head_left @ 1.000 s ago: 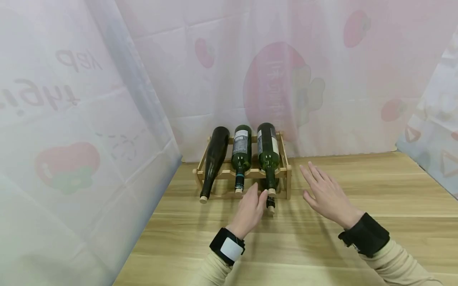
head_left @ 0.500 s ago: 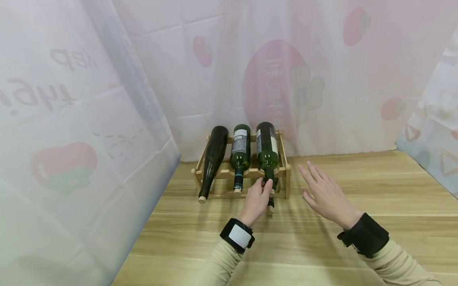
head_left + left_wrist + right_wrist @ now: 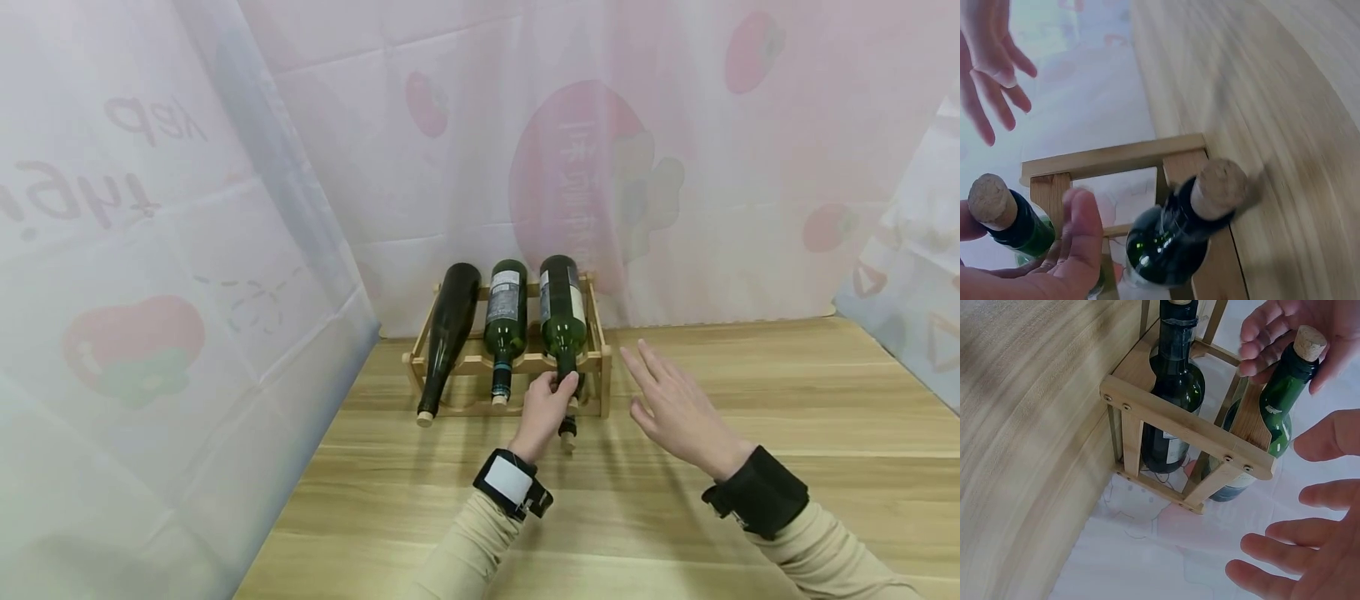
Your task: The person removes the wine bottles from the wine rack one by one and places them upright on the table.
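Three corked wine bottles lie in the top row of a small wooden rack (image 3: 536,364), necks toward me. My left hand (image 3: 542,417) is at the neck of the rightmost top bottle (image 3: 558,304). Its thumb and fingers stand on either side of that green neck (image 3: 1286,384) in the right wrist view, just behind the cork. Below it, a lower wine bottle (image 3: 1169,250) sticks its corked neck out of the bottom row. My right hand (image 3: 678,408) hovers to the right of the rack, fingers spread, holding nothing.
A dark, unlabelled bottle (image 3: 452,321) lies at the rack's left, and a green bottle with a grey label (image 3: 506,304) is in the middle. The rack stands on a wood-grain table (image 3: 360,500) close to a printed curtain (image 3: 450,192).
My left hand has moved right and slightly forward, from beside the rightmost top bottle's cork to its neck, and closed around it. My right hand has barely shifted. The bottles stay in place.
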The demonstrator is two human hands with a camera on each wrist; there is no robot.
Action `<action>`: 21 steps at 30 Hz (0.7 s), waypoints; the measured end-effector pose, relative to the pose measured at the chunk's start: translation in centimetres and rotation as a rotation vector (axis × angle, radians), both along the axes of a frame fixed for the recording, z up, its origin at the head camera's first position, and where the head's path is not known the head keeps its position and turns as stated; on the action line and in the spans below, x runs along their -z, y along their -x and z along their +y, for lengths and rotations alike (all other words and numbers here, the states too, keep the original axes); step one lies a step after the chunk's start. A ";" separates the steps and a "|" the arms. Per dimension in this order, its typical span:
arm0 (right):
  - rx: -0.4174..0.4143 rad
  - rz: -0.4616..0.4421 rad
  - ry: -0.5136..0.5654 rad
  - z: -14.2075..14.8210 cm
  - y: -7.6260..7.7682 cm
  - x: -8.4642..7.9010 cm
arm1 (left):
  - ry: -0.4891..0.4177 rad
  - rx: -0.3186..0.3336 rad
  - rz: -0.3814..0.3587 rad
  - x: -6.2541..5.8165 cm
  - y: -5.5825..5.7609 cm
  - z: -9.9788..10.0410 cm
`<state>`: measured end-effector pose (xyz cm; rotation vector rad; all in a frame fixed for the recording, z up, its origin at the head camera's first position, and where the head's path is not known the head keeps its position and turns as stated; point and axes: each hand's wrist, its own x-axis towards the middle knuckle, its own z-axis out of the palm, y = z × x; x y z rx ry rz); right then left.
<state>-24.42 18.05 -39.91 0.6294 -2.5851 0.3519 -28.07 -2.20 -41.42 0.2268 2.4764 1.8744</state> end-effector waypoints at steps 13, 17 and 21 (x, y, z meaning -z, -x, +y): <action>-0.073 0.020 0.080 -0.8 1.2 -0.1 | -0.472 0.108 -0.180 0.3 1.1 0.1; -0.123 -0.095 0.259 -1.7 2.5 -0.8 | -0.503 0.107 -0.183 0.4 1.3 0.1; -0.134 -0.189 0.460 -2.5 3.8 -1.5 | -0.524 0.105 -0.194 0.5 1.2 0.2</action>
